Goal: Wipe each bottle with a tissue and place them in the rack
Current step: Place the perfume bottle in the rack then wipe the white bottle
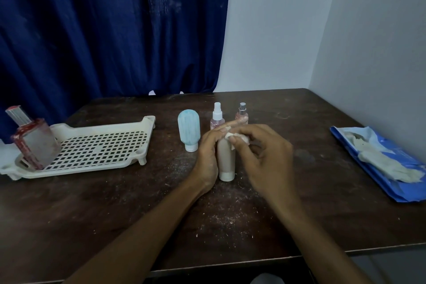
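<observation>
Fingers (pixel 208 140) first: gripping beige tube bottle (pixel 227 159) with left hand (pixel 207 157), pinching tissue (pixel 230 135) onto its top with right hand (pixel 265 157). Standing upright, cap down, on table (pixel 115 203), well right of rack (pixel 80 172).

Matt beige plastic tube (pixel 226 159) under the fingers (pixel 232 139); beside them, dark wooden worktop (pixel 276 214), dusty; perforated plastic rack (pixel 92 147).
</observation>
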Demonstrator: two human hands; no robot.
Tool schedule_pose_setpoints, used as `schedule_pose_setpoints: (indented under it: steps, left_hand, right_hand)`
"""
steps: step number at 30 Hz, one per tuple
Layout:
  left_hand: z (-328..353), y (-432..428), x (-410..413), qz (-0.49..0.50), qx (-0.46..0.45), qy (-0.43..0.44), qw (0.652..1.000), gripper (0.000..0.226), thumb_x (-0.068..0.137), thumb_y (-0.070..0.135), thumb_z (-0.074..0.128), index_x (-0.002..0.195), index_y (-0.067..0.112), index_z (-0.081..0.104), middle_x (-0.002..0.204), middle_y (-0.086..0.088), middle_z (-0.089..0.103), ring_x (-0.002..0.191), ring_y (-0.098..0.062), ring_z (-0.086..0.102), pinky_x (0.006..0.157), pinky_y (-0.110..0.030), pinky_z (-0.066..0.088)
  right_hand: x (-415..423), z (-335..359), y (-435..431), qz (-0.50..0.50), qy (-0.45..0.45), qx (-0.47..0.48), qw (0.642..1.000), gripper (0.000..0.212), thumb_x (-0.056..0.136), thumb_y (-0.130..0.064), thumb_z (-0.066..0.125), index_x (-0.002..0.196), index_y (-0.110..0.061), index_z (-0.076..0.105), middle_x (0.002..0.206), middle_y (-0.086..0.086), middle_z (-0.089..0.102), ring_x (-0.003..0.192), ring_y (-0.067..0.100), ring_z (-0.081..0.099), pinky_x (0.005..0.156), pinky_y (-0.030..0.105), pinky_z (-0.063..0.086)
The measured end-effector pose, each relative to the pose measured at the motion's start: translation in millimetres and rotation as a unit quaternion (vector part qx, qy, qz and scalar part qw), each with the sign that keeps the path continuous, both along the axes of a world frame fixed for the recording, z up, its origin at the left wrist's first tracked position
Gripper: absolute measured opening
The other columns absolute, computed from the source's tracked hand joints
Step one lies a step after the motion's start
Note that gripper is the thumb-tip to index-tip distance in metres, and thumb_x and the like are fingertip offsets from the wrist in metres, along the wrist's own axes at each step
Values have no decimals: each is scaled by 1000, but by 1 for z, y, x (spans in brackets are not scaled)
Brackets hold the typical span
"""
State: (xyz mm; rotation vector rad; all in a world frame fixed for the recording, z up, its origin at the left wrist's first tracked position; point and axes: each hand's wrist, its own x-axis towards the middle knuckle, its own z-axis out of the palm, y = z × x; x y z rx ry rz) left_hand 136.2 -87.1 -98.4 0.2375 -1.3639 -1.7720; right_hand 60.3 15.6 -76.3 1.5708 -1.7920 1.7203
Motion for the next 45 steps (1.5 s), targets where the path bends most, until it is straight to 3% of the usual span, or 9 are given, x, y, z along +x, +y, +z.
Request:
schedule_pose_setpoints:
  steps: [5,9,12,20,24,29,36,40,45]
  left_hand:
    - [-1,-4,0,-16,-35,1,999,49,93,27,35,112,-12,58,119,-36,61,117,-46,57,102,-49,44]
    - [0,-1,0,-60,-42,28,997,31,95,21,30,96,0,53,95,-19,69,97,-31,64,93,-40,51]
    - [-1,-5,-1,-60,-47,29,997,33,96,22,30,96,-1,54,99,-23,68,100,-37,63,97,-50,46]
    - [2,-10,10,56,-159,-76,983,40,93,26,45,115,5,72,116,-14,67,107,-24,61,100,-43,45]
    - [8,-11,24,117,-243,-108,957,34,99,17,45,122,6,68,124,-3,67,118,-10,60,98,-21,45]
    - [9,-13,45,160,-356,-179,903,35,99,9,58,131,23,61,130,4,65,119,-13,61,98,-32,53]
    - [12,3,61,137,-306,-195,922,72,81,4,80,138,34,47,126,9,63,116,-7,64,89,-28,58]
    - [26,1,83,230,-267,-188,917,61,75,8,86,120,28,51,120,5,67,107,-8,68,81,-30,60]
    - [50,-20,140,415,-290,-186,842,53,73,15,88,118,16,59,110,12,65,102,0,65,76,-15,55]
  right_hand:
    - [3,-15,-2,16,135,-2,991,18,83,-2,77,100,-8,77,103,6,68,97,12,66,89,17,51]
    - [1,-26,5,11,214,28,976,20,76,-1,81,95,-8,78,98,7,67,90,14,66,82,18,54]
    - [1,-32,10,14,243,58,968,20,74,-2,82,92,-10,79,94,5,66,82,13,64,71,22,57]
    - [-2,-36,26,37,149,57,987,22,79,-4,80,99,-13,79,96,-1,67,85,4,63,76,14,52]
    - [-5,-32,33,15,76,24,997,16,79,-6,81,93,-13,80,90,-4,68,81,2,63,73,10,49]
    - [-6,-31,34,-7,54,27,998,14,79,-7,82,91,-14,79,88,-6,68,79,-2,63,72,5,45]
    - [-7,-32,33,-12,59,47,997,17,78,-7,82,93,-16,79,88,-7,68,78,-3,63,71,6,47]
    - [-6,-32,33,-11,58,51,997,19,76,-5,84,91,-16,80,87,-7,68,77,1,63,71,2,44]
    - [-3,-34,31,-25,92,48,994,23,71,0,84,87,-15,79,84,-3,67,80,5,60,72,2,44]
